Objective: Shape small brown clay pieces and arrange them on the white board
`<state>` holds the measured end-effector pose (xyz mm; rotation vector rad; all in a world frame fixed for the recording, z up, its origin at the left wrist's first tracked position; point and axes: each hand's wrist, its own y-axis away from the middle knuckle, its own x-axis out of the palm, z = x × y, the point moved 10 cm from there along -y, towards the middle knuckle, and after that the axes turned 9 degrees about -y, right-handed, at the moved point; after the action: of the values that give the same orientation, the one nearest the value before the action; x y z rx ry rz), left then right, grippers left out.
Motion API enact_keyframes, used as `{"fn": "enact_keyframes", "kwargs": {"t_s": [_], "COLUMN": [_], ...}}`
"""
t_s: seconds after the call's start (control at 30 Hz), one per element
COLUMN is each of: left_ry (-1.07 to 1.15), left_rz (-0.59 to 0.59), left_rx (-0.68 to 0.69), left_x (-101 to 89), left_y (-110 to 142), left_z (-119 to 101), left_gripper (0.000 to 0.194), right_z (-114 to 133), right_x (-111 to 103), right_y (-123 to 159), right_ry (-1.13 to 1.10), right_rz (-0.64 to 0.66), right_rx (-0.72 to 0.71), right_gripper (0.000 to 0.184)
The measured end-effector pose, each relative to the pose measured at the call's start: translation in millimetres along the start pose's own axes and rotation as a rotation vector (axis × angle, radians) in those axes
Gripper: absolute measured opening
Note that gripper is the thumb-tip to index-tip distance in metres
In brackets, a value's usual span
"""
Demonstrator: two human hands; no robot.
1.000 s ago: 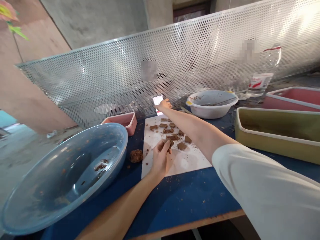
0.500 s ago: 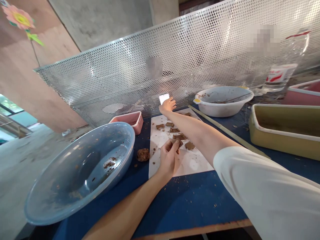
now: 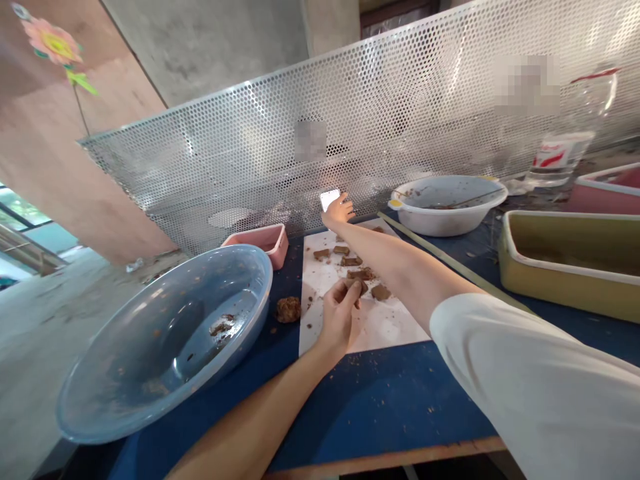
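Note:
My left hand [image 3: 339, 313] is closed, thumb against fingers, on a brown piece of clay [image 3: 358, 287] above a white sheet [image 3: 385, 327]. Several small brown clay blocks [image 3: 351, 261] lie on the sheet beyond it, among crumbs. Another flat clay piece [image 3: 381, 292] rests just right of this hand. My right arm reaches far across the sheet. At its end my right hand [image 3: 340, 209] has its fingers spread, in front of a phone [image 3: 330, 199] with a bright white screen by the mesh. Whether it touches the phone I cannot tell.
Left stands a large blue basin [image 3: 165, 340], with a clay lump [image 3: 289, 309] beside it and a pink tub [image 3: 277, 243] behind. A perforated metal screen [image 3: 240, 147] closes the back. Right are a stick [image 3: 450, 259], a white basin [image 3: 445, 223], an olive planter [image 3: 565, 280] and a bottle [image 3: 563, 157].
The whole view has shifted slightly right and down. Both hands hold nearly the same places: the left still grips the clay, the right remains at the phone.

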<state>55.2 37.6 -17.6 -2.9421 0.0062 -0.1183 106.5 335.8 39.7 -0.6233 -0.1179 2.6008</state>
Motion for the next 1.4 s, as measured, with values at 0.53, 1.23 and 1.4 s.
{"fn": "enact_keyframes", "kwargs": {"t_s": [0.53, 1.23, 1.4], "left_ry": [0.008, 0.026, 0.162], "left_rz": [0.071, 0.305, 0.401], "left_rx": [0.022, -0.068, -0.142], "left_x": [6.8, 26.3, 33.6], "left_y": [-3, 10, 13], "left_z": [-4, 4, 7], "left_gripper": [0.05, 0.041, 0.042], "right_z": [19, -57, -54], "right_x": [-176, -247, -253], "right_y": [165, 243, 242], "right_ry": [-0.221, -0.255, -0.335], "right_rz": [0.31, 0.545, 0.526], "right_rx": [-0.648, -1.123, -1.13], "right_gripper": [0.04, 0.034, 0.03]}}
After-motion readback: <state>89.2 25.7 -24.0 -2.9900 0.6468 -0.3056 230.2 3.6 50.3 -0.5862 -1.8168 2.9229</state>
